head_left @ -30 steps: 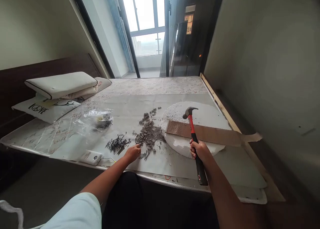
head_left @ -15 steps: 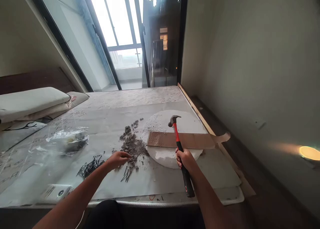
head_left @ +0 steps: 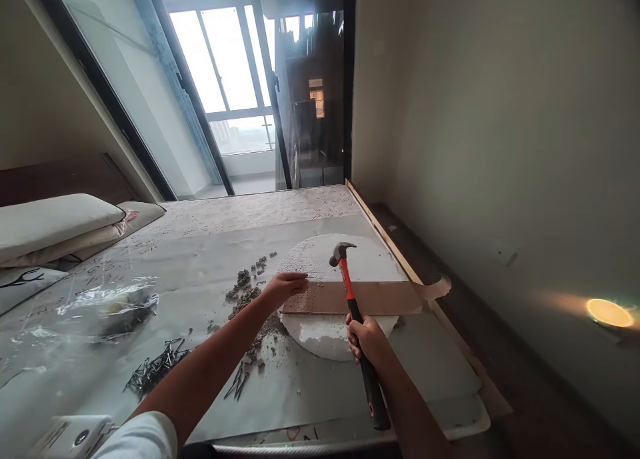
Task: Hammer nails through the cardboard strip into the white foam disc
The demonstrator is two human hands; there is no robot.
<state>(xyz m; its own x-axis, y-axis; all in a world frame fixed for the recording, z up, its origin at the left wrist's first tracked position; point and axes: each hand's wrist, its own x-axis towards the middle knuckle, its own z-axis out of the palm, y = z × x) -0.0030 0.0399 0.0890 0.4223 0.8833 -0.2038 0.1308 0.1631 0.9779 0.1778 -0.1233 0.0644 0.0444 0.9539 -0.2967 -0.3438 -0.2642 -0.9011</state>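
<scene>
Your left hand [head_left: 287,285]: on left end of brown strip [head_left: 380,297], fingers together, grip unclear | strip: long axis left-right across white disc [head_left: 315,335] | your right hand [head_left: 363,335]: below strip, clenching hammer [head_left: 347,282], head above strip, just right of left fingers

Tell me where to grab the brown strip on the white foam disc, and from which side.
Take the brown strip at its right end, where it juts past the white foam disc and fingers can slip under. Come from the near side: the left hand rests on the perforated left end, and the hammer in the right hand crosses the middle.
</scene>
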